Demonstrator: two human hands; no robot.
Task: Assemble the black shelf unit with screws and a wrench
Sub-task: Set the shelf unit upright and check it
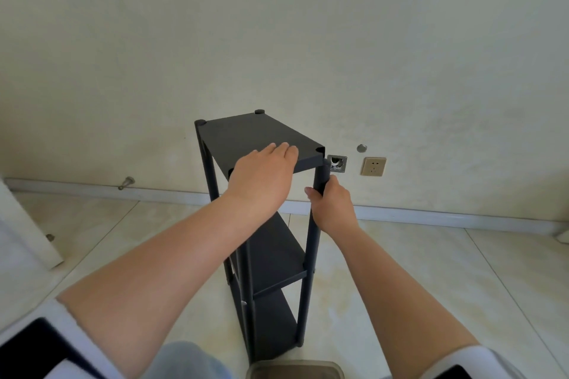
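The black shelf unit (246, 135) stands upright on the tiled floor in front of the wall, with a top board and two lower boards between round black posts. My left hand (261, 175) lies flat on the near edge of the top board, fingers straight. My right hand (331, 206) grips the near right post (309, 255) just below the top board. Round caps sit on the two far corners of the top board. No screws or wrench are in view.
On the wall behind the shelf are a power socket (373, 166), an open metal box (337, 163) and a round plate (361, 148). A door stop (126, 183) sticks out at the skirting on the left. A white panel (24, 224) leans at the far left.
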